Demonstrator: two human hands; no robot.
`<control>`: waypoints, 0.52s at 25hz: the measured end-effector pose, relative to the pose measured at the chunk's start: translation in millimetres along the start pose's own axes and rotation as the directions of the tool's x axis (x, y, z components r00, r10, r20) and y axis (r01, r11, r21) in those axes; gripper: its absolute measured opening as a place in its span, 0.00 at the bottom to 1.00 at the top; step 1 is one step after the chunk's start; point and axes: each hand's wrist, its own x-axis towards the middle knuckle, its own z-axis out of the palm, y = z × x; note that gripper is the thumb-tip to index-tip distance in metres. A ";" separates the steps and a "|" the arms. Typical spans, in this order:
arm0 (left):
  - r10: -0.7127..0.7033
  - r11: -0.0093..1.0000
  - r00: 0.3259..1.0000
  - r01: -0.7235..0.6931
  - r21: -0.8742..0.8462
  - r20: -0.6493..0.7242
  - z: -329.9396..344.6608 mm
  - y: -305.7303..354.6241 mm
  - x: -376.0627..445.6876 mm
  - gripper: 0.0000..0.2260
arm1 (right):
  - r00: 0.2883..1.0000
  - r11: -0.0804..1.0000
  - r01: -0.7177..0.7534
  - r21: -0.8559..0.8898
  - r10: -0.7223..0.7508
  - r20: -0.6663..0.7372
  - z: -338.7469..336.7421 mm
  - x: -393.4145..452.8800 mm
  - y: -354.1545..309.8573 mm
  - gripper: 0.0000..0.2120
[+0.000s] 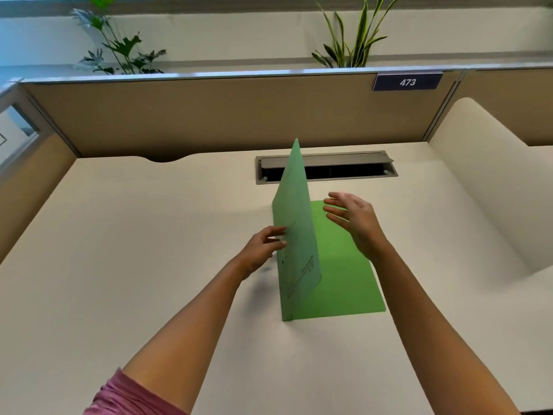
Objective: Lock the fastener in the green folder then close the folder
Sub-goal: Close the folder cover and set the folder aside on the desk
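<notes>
A green folder lies on the cream desk with its back cover flat. Its front cover stands nearly upright along the spine on the left, its printed outer face turned toward my left side. My left hand touches that outer face with its fingertips against the cover. Over the flat inner side hovers my right hand, fingers spread, palm facing the raised cover and holding nothing. The upright cover hides the fastener.
A grey cable tray with an open lid is set into the desk behind the folder. Tan partition walls enclose the desk at the back and sides; one bears a plate marked 473. Plants stand beyond the partition.
</notes>
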 end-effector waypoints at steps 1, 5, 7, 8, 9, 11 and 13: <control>-0.007 0.999 1.000 0.006 0.043 0.024 5.3 -2.9 0.6 0.22 | 1.000 1.000 -0.008 -0.010 0.008 0.006 -2.1 -2.4 -12.6 0.18; -0.046 0.982 0.989 0.019 0.188 0.138 20.2 -12.2 2.1 0.31 | 0.999 0.993 -0.037 -0.114 0.034 -0.026 -10.7 -9.6 -29.4 0.21; -0.050 0.933 0.979 -0.025 0.359 0.200 26.3 -20.7 6.4 0.37 | 0.998 0.987 -0.030 -0.157 0.021 -0.063 -17.8 -10.5 -25.7 0.19; -0.064 0.874 0.974 -0.051 0.483 0.219 29.2 -25.5 8.6 0.41 | 0.997 0.983 -0.030 -0.181 0.016 -0.080 -21.2 -10.6 -23.1 0.17; -0.079 0.798 0.971 -0.074 0.598 0.225 32.2 -29.6 10.6 0.45 | 0.995 0.974 -0.032 -0.224 0.009 -0.103 -24.5 -10.1 -19.7 0.16; -0.099 0.666 0.971 -0.100 0.739 0.220 37.4 -36.6 14.0 0.50 | 0.988 0.930 -0.036 -0.366 -0.022 -0.153 -31.1 -7.6 -9.4 0.17; -0.119 0.589 0.968 -0.109 0.801 0.220 42.4 -40.6 15.9 0.52 | 0.981 0.867 -0.036 -0.497 -0.065 -0.184 -36.8 -4.6 3.8 0.20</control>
